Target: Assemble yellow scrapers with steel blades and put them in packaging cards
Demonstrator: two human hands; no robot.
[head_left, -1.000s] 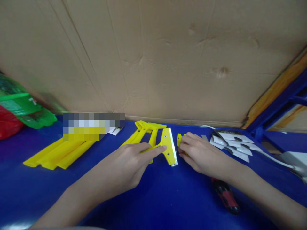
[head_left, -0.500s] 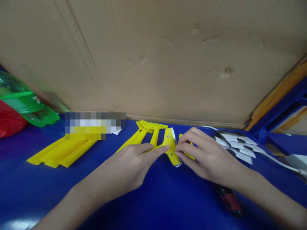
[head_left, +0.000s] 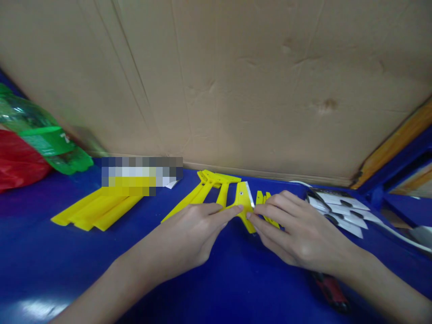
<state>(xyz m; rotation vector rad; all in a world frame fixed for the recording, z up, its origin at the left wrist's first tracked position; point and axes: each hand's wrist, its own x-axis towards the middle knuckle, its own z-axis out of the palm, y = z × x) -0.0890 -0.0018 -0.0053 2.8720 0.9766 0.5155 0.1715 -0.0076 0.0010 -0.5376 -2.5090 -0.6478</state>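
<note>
A yellow scraper with a silver blade along its right edge lies between my hands. My left hand is closed around its handle, the index finger pressed on the head. At the blade side, my right hand pinches the lower part of the head with thumb and fingertips. Behind the right fingers are narrow yellow strips, partly covered. More yellow scrapers lie just beyond my left hand, their handles pointing toward me.
Several yellow handles lie at left, partly under a blurred patch. A green bottle and a red bag are far left. White cards with dark pieces lie right. A red and black tool sits below my right forearm. Cardboard stands behind.
My right fingertips have moved onto the lower scraper head, covering more of the blade edge. My left hand keeps its hold. The whole view has shifted slightly.
</note>
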